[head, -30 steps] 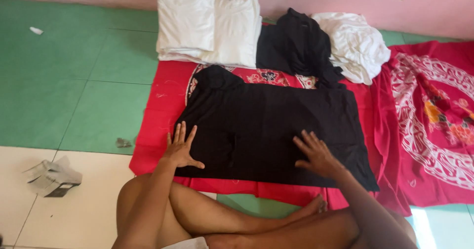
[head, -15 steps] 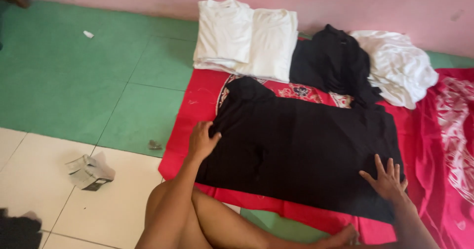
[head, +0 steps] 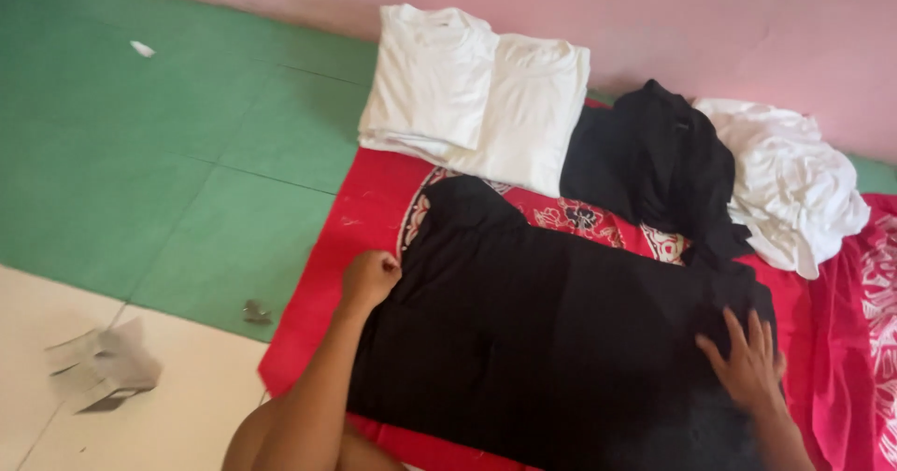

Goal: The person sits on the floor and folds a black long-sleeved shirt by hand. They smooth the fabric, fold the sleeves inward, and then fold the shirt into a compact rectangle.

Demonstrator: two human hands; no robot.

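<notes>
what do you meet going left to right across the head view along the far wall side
Small white scrap → two folded white shirts → crumpled black garment → crumpled white garment

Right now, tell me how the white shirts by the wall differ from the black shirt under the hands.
The white shirts are folded into neat rectangles; the black shirt lies spread out flat. The white shirts sit partly on the green floor, untouched; the black shirt lies on the red cloth, with the left hand gripping its edge and the right hand pressed flat on it. Both are plain garments.
</notes>
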